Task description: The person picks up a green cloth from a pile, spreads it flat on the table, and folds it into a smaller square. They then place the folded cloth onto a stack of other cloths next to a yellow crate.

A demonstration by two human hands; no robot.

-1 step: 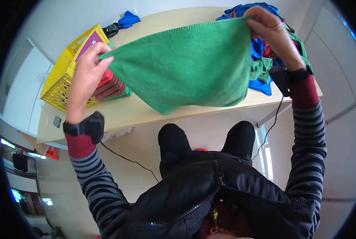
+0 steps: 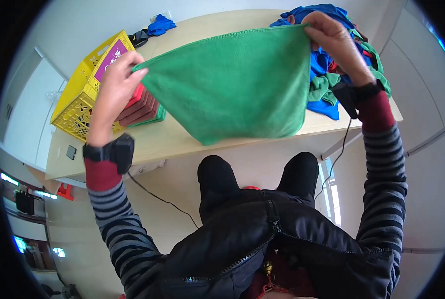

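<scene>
Green terry fabric is pinched at two corners: the fingers of the left hand (image 2: 117, 84) are closed on the left corner of a green square microfibre cloth (image 2: 237, 82), and the fingers of the right hand (image 2: 334, 42) are closed on its upper right corner, thumb and forefinger clamped over the stitched hem. The cloth hangs stretched between both hands, held up in the air above the table, filling the upper middle of the frame; its top edge runs taut from left to right and its lower corner droops toward the near edge of the table.

Each wrist carries a black band, with red cuffs and grey-and-black striped sleeves running down to the lower edge of the frame.

Behind the left hand, partly hidden by it, sits a small stack of folded cloths in red and dark brown with a green one at the bottom (image 2: 145, 109). Just left of that stack stands a yellow plastic lattice crate (image 2: 80, 99) in the upper left. Behind the right hand, at the upper right, lies a loose heap of blue and green cloths (image 2: 327, 84). All rest on a pale wooden table (image 2: 177, 134). A small blue cloth (image 2: 160, 24) lies at the table's far edge.
</scene>
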